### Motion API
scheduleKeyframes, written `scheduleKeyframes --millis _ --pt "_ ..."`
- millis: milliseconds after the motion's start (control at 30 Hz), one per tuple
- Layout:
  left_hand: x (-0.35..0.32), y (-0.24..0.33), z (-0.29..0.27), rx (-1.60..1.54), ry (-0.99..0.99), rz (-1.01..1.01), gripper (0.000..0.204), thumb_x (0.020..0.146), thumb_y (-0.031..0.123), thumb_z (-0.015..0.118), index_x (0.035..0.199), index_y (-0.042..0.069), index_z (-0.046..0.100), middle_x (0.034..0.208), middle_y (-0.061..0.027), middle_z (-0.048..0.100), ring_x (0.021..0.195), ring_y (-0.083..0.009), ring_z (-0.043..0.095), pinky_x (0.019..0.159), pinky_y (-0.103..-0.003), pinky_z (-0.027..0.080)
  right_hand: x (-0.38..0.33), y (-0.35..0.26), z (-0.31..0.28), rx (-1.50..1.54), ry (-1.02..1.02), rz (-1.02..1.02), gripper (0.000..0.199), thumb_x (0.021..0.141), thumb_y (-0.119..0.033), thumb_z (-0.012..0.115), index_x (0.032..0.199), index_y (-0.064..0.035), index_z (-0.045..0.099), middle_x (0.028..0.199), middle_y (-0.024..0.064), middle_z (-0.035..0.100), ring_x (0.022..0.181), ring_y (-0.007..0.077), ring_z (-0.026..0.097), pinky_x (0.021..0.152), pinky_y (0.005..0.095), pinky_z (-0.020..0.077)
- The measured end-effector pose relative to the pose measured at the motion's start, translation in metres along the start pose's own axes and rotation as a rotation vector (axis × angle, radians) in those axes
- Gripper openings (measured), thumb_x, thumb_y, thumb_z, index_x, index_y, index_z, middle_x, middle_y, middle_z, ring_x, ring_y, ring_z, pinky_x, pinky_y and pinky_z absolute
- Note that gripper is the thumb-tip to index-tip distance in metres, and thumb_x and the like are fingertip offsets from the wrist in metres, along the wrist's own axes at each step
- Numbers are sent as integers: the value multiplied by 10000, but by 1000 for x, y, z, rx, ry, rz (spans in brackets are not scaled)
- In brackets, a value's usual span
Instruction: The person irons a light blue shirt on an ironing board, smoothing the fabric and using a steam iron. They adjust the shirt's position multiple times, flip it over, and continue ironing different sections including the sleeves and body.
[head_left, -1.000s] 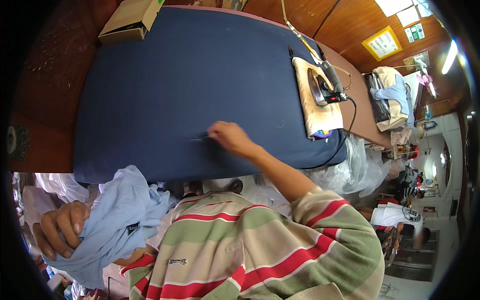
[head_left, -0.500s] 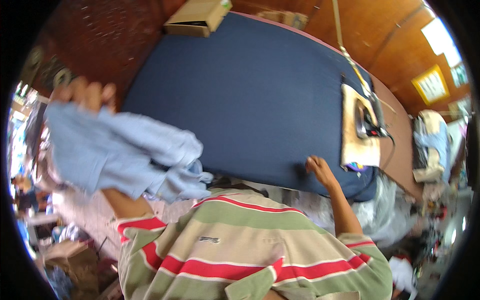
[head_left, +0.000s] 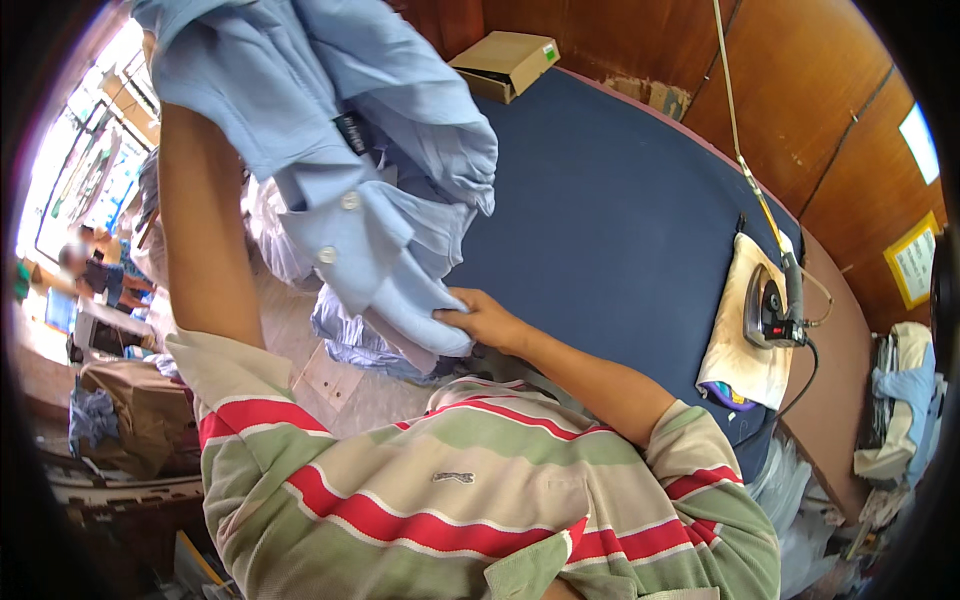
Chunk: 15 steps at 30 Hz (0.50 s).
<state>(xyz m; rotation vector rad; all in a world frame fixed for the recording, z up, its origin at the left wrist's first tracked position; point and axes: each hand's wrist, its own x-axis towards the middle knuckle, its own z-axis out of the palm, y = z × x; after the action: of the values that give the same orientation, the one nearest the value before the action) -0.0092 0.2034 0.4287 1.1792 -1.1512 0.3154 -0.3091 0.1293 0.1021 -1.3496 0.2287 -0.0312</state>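
A light blue button-up shirt [head_left: 330, 150] hangs raised at the upper left, with white buttons and a dark label at its collar. My left forearm [head_left: 205, 220] reaches up beneath it. Cloth hides most of that hand, which holds the shirt up. Close to the table's near edge, my right hand [head_left: 483, 320] is closed on the lower end of the shirt, pinching the fabric between thumb and fingers.
A padded table [head_left: 600, 230] with a dark blue cover lies ahead. An iron [head_left: 770, 312] rests on a scorched cloth [head_left: 735, 350] at its right, its cord hanging from above. A cardboard box [head_left: 508, 62] sits at the far left corner. Folded clothes [head_left: 900, 400] are stacked far right.
My left hand has carried the shirt upward. My right hand has come left from the table's near edge and taken hold of the shirt's lower end. The view has shifted leftward.
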Motion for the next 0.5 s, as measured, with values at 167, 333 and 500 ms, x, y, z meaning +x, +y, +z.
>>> scheduleKeyframes --millis 167,333,500 --pt "2 14 -58 483 9 96 328 923 309 443 1130 80 555 1000 -42 580 943 -184 547 842 -307 427 -73 -79 -76 486 296 -337 372 782 -279 657 1092 -86 585 1066 55 612 1007 204 567 913 398 444" --pt "-21 -20 -101 577 -57 30 454 957 410 381 1209 89 580 1092 -54 607 974 -150 549 842 -275 430 -166 -216 -124 51 611 -657 449 654 -131 612 1095 -101 533 975 6 559 928 146 523 844 286 429" --pt "44 -9 -138 790 -212 398 408 946 344 435 1208 56 558 1106 -69 612 980 -157 577 842 -291 454 -240 -287 -143 -838 624 -902 435 730 -86 578 1157 -58 500 1064 41 553 1014 159 523 842 325 448"
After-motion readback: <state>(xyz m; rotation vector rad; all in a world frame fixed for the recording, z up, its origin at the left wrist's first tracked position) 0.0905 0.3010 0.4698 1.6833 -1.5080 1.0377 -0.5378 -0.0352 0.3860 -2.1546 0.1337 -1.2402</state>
